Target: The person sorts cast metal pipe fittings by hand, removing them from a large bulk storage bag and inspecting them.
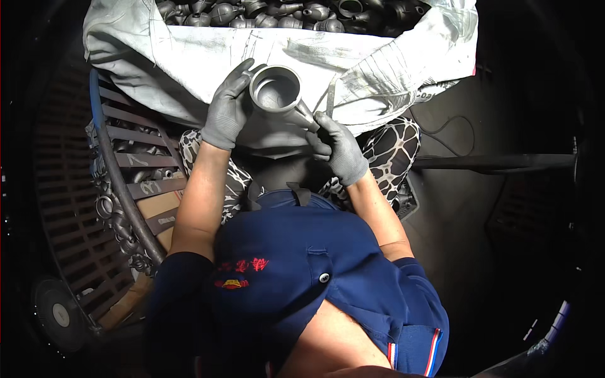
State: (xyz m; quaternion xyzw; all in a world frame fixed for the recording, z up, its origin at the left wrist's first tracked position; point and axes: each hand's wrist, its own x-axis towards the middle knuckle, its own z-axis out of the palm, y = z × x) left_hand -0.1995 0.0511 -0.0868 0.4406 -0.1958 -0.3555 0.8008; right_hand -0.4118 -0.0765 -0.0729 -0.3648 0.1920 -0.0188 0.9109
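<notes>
I see my left hand (225, 108) curled around the rim of a grey cast metal fitting (276, 89), my right hand (337, 146) pinching its spout, above the white bulk sack (189, 57). The smooth casting could slip from my gloves and strike my knees.

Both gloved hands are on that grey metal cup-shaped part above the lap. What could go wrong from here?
The left hand only cups the rim of the grey metal part, and the right hand pinches its narrow stem, so it might twist loose and drop onto the lap. It sits close to the big white sack heaped with similar castings, so a knock could spill some.
</notes>
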